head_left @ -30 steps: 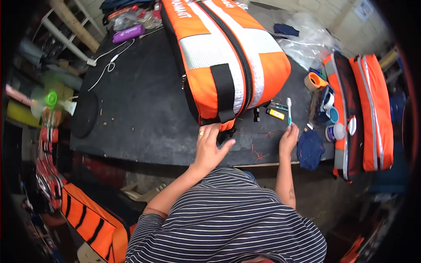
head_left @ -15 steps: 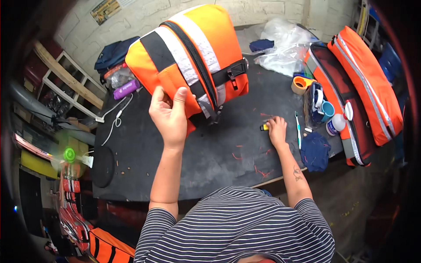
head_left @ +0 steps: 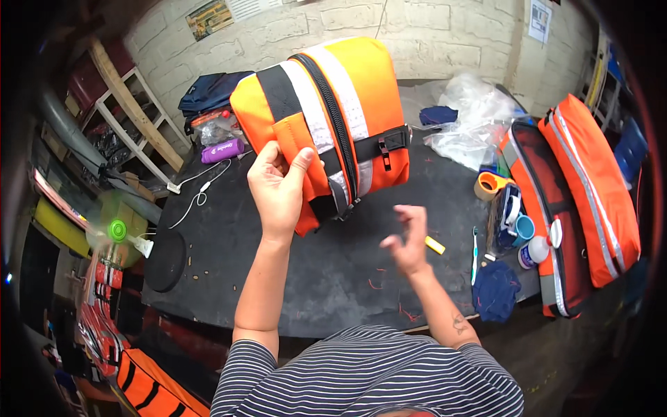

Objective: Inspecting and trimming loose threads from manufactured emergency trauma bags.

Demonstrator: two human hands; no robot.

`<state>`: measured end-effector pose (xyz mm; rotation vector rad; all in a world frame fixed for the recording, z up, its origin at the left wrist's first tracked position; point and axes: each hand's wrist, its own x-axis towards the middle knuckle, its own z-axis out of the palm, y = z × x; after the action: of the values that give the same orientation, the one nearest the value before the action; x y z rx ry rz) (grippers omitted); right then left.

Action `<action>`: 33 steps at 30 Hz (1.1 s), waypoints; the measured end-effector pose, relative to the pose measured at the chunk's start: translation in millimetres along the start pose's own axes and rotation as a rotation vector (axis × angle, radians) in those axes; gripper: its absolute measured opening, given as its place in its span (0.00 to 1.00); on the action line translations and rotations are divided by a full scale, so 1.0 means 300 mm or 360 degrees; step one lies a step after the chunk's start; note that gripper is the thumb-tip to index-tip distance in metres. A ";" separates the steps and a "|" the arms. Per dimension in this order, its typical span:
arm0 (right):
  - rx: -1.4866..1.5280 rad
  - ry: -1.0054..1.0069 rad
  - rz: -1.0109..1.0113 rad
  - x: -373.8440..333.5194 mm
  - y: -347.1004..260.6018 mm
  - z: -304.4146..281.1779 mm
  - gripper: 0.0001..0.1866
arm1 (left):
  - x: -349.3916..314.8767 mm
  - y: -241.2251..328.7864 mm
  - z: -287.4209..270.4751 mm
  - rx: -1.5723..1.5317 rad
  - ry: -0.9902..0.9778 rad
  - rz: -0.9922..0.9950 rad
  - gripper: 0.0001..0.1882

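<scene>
My left hand (head_left: 278,184) is closed on the near left edge of an orange bag (head_left: 379,83), thumb on its outside. Silver reflective strips, black patches and a long black zipper run over the bag, and a black strap with a buckle crosses its right side. It is tilted above the dark table (head_left: 333,271). Below and right of the bag, my right hand (head_left: 408,240) hovers with fingers apart and nothing in them. A small yellow object (head_left: 435,244) lies on the table just beyond that hand; its kind is unclear.
On the right lie a toothbrush (head_left: 475,254), a dark blue cloth (head_left: 496,290), a white bottle (head_left: 533,252), an orange tape roll (head_left: 489,185) and an open orange bag (head_left: 590,187). Clear plastic (head_left: 465,118) sits behind. A purple cylinder (head_left: 223,151), white cable (head_left: 201,197) and green fan (head_left: 118,230) are left.
My right hand has let go of the small yellow object and moved left, opening its fingers. The left hand still holds the orange bag. The whole view has shifted, showing more wall.
</scene>
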<state>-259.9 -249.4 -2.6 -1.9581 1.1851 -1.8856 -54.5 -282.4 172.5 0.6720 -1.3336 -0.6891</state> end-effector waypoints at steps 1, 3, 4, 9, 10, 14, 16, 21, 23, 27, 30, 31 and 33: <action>0.0002 -0.0124 0.0018 0.016 -0.073 0.031 0.46 | 0.006 -0.001 0.004 0.0001 -0.0003 0.0008 0.04; 0.0059 -0.0085 -0.0100 0.081 -0.174 0.097 0.49 | 0.019 -0.009 0.011 -0.0026 0.0019 0.0065 0.05; 0.0070 -0.0084 -0.0117 0.119 -0.208 0.125 0.50 | 0.025 -0.016 0.016 0.0029 0.0033 0.0141 0.09; 0.0941 0.0052 0.0406 0.287 -0.274 0.132 0.14 | 0.025 -0.038 0.015 -0.0083 -0.0023 0.0384 0.26; 0.1304 0.0156 0.0614 0.315 -0.277 0.116 0.09 | 0.024 -0.037 0.009 -0.0114 -0.0083 0.0466 0.19; 0.1513 0.0107 0.0601 0.397 -0.294 0.052 0.12 | 0.006 -0.027 0.013 0.0554 -0.0258 0.0583 0.16; 0.1609 0.0122 0.0568 0.410 -0.316 0.041 0.10 | -0.021 -0.029 0.052 0.0747 -0.0385 0.0456 0.15; 0.1507 0.0146 0.0495 0.388 -0.318 -0.050 0.10 | -0.072 -0.055 0.146 0.0787 -0.0429 0.0605 0.14; 0.1300 0.0144 0.0534 0.356 -0.283 -0.098 0.10 | -0.072 -0.063 0.145 0.0650 -0.0530 0.0521 0.13; 0.1136 0.0039 0.0703 0.292 -0.195 -0.152 0.09 | -0.090 -0.069 0.139 0.0602 -0.0590 0.0531 0.16; 0.1106 -0.0061 0.0625 0.268 -0.148 -0.159 0.09 | -0.117 -0.074 0.163 0.0910 -0.0441 0.0617 0.21; 0.1095 -0.0152 0.0564 0.270 -0.137 -0.168 0.10 | -0.118 -0.075 0.165 0.0914 -0.0419 0.0543 0.17; 0.1037 -0.0027 0.0463 0.303 -0.109 -0.191 0.11 | -0.119 -0.076 0.165 0.0909 -0.0369 0.0482 0.10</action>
<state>-309.0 -263.0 97.5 -1.3671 0.6724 -1.7889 -108.9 -271.2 138.2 0.8323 -1.8279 -0.1330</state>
